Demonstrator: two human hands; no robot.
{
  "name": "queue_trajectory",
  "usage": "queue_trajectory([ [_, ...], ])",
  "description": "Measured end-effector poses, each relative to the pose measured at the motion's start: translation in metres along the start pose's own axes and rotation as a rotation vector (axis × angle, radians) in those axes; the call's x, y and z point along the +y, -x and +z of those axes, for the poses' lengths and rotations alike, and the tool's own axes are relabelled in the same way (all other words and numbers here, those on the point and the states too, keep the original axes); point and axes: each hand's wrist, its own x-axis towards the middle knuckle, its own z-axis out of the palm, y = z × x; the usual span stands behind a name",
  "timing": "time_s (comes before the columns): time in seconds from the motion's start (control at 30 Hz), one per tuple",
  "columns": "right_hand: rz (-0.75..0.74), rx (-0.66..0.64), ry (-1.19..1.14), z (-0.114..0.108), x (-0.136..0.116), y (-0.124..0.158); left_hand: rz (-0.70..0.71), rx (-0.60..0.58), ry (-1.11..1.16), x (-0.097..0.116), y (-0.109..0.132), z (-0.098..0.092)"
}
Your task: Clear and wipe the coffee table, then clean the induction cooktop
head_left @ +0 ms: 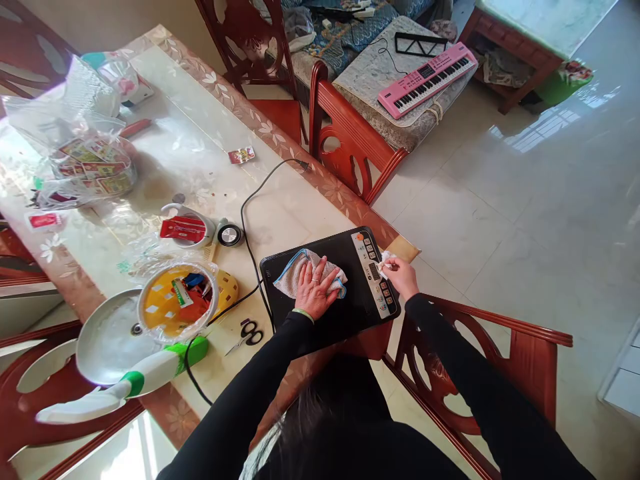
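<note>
A black induction cooktop [330,320] lies at the table's near corner, with a pale control strip of buttons along its right side. On its dark surface rests a folded greyish cloth [286,280] with blue edging. My left hand [314,293] lies flat over this cloth, fingers spread. At the cooktop's right edge, my right hand [401,277] pinches a crumpled white tissue [387,259] beside the control strip. A black power cord [245,220] runs behind the cooktop towards the table's far edge.
Scissors [247,335] lie left of the cooktop. Further left are a yellow basket [155,307], a white-green spray bottle [155,370], a mug [203,230] and a bag of packets [95,160]. Wooden chairs [350,127] surround the table [300,207]. A pink keyboard [427,80] lies beyond.
</note>
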Motion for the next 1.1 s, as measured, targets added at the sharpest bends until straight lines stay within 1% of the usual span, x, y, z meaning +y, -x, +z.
queue_trajectory([
  [0.03, 0.001, -0.007, 0.039, -0.001, -0.004, -0.003, -0.006, -0.004, -0.002, 0.0, 0.0, 0.0],
  [0.13, -0.016, -0.013, 0.149, 0.002, -0.02, -0.023, -0.013, -0.013, -0.001, -0.001, 0.0, 0.001],
  [0.2, -0.021, -0.029, 0.178, 0.001, -0.023, -0.029, -0.01, -0.015, 0.005, -0.001, 0.0, 0.001],
  [0.33, 0.019, -0.088, 0.154, -0.007, -0.013, -0.015, -0.01, -0.009, 0.013, 0.0, 0.0, 0.0],
  [0.37, 0.024, -0.091, 0.156, -0.007, -0.013, -0.015, -0.008, -0.008, 0.012, 0.0, 0.0, -0.001],
  [0.4, 0.017, -0.087, 0.164, -0.005, -0.017, -0.02, -0.008, -0.008, 0.012, 0.0, 0.0, -0.001],
  [0.53, -0.046, -0.04, 0.213, 0.012, -0.045, -0.059, -0.005, -0.016, 0.009, 0.0, 0.0, -0.001],
  [0.57, -0.055, -0.033, 0.216, 0.014, -0.048, -0.065, -0.004, -0.017, 0.009, 0.0, 0.0, -0.001],
  [0.63, -0.07, -0.043, 0.221, 0.012, -0.044, -0.06, -0.002, -0.015, 0.011, 0.0, 0.0, -0.001],
  [0.73, -0.063, -0.094, 0.215, -0.001, -0.022, -0.033, 0.002, -0.006, 0.016, -0.001, 0.001, 0.0],
  [0.8, -0.049, -0.11, 0.229, -0.003, -0.018, -0.027, 0.003, -0.004, 0.017, -0.001, 0.0, 0.0],
  [0.83, -0.052, -0.104, 0.24, 0.0, -0.022, -0.032, 0.003, -0.003, 0.016, -0.001, 0.0, 0.001],
  [0.97, -0.097, -0.023, 0.231, 0.02, -0.055, -0.072, 0.004, -0.006, 0.004, -0.001, 0.0, 0.001],
  [1.0, -0.1, -0.009, 0.216, 0.022, -0.058, -0.075, 0.004, -0.007, 0.002, -0.001, 0.0, 0.001],
  [1.03, -0.099, -0.008, 0.202, 0.02, -0.055, -0.07, 0.003, -0.007, 0.002, -0.001, 0.0, 0.001],
  [1.07, -0.093, -0.014, 0.189, 0.016, -0.048, -0.057, 0.001, -0.007, 0.005, -0.001, 0.0, 0.001],
  [1.1, -0.079, -0.026, 0.175, 0.009, -0.035, -0.038, -0.001, -0.006, 0.009, -0.001, 0.0, 0.001],
])
